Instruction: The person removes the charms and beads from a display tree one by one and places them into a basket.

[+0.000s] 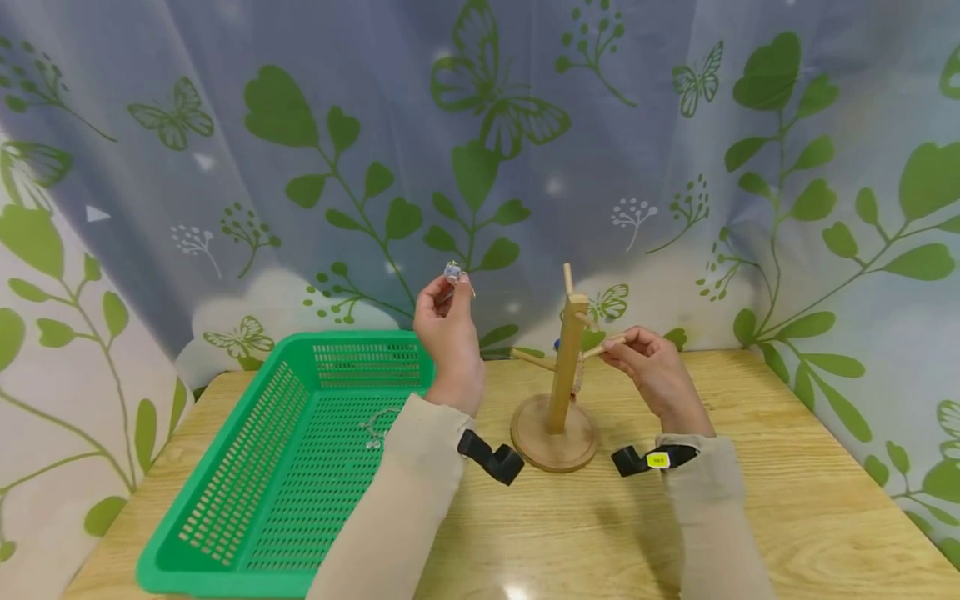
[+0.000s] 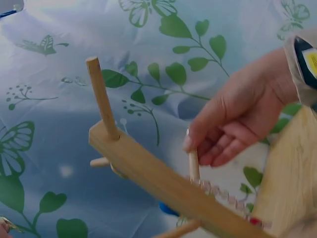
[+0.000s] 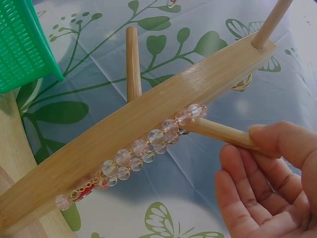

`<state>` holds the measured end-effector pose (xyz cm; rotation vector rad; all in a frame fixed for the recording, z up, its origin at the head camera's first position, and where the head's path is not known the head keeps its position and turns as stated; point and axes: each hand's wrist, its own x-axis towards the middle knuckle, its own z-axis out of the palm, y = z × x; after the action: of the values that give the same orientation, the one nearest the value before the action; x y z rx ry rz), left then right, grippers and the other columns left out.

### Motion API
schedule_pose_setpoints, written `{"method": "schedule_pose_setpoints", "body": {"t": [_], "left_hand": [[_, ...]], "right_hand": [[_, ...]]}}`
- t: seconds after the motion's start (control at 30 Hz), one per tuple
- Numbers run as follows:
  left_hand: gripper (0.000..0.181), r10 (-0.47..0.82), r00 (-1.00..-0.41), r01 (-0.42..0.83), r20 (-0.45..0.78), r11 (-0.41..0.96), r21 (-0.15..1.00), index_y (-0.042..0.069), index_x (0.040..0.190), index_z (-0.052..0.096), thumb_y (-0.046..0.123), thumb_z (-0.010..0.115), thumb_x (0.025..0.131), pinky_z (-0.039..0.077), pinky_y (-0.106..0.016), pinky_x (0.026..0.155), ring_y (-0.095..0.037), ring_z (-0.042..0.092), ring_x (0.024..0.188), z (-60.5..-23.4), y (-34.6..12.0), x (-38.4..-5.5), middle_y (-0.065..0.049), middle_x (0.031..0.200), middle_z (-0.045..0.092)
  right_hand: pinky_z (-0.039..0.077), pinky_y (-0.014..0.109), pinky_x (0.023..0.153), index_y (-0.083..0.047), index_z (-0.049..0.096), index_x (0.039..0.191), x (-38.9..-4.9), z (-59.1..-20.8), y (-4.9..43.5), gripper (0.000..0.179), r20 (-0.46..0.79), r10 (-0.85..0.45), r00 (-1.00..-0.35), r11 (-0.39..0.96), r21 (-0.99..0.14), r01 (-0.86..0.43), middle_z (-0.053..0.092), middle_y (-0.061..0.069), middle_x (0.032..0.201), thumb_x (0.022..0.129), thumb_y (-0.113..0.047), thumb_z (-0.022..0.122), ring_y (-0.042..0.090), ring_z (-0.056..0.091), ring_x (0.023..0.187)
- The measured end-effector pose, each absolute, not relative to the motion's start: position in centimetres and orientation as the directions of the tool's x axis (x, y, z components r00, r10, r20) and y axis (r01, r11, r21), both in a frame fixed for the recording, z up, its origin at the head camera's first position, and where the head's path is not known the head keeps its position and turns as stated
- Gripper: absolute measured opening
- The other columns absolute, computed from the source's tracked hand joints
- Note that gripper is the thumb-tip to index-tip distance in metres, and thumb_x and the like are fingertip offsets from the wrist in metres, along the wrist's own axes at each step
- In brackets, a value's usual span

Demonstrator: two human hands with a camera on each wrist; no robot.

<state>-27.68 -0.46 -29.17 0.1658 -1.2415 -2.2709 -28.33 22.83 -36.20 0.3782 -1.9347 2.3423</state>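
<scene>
In the head view my left hand (image 1: 453, 342) is raised beside the stand, pinching a small grey-blue trinket (image 1: 452, 271) with gold-coloured bits; its exact kind is too small to tell. My right hand (image 1: 658, 375) pinches the end of a wooden peg (image 3: 233, 136) on the wooden jewellery stand (image 1: 567, 367), thumb on top. From that peg, close to the post, hangs a bracelet (image 3: 140, 147) of pink and clear beads with a red charm. A gold ring-shaped piece (image 3: 243, 82) shows behind the post, higher up. Something blue (image 2: 168, 208) is partly hidden there too.
To the left stands a green plastic basket (image 1: 247, 579) with a clear beaded bracelet (image 1: 372, 429) inside, partly covered by the left sleeve. The stand's round base rests on the wooden table (image 1: 810, 517). A leaf-patterned curtain (image 1: 360, 100) hangs behind.
</scene>
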Motion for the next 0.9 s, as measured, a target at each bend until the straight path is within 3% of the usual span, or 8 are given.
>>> {"method": "schedule_pose_setpoints", "body": {"t": [0.23,0.4,0.9], "left_hand": [[0.017,-0.408,-0.897,0.327,0.169,-0.357,0.875,0.005,0.104,0.062,0.013,0.066,0.089,0.048,-0.02,0.076,-0.012,0.054,0.087,-30.2,-3.1,-27.8,-0.002,0.099,0.058],[0.018,-0.33,-0.932,0.25,0.15,-0.285,0.925,0.004,0.105,0.062,0.011,0.066,0.089,0.048,-0.018,0.074,-0.009,0.055,0.084,-31.0,-5.0,-27.9,0.0,0.094,0.058],[0.024,-0.165,-0.983,0.073,0.082,0.064,0.995,0.005,0.109,0.061,0.019,0.065,0.09,0.047,-0.019,0.073,-0.009,0.055,0.087,-33.6,-12.0,-27.7,0.004,0.097,0.059]], "right_hand": [[0.052,0.022,0.08,-0.01,0.06,0.079,-28.3,-36.1,22.7,0.013,0.244,-0.099,-0.965,-0.195,-0.956,-0.221,0.062,-0.003,0.084,0.09,-0.004,0.062,0.01,0.063,0.08],[0.052,0.022,0.081,-0.007,0.06,0.081,-28.3,-36.1,22.8,0.01,0.243,-0.091,-0.966,-0.197,-0.955,-0.221,0.062,-0.002,0.084,0.09,-0.003,0.062,0.01,0.063,0.08],[0.052,0.022,0.081,-0.007,0.058,0.084,-28.1,-36.2,22.6,0.008,0.255,-0.078,-0.964,-0.185,-0.954,-0.237,0.062,-0.002,0.085,0.089,-0.006,0.065,0.009,0.063,0.081]]}}
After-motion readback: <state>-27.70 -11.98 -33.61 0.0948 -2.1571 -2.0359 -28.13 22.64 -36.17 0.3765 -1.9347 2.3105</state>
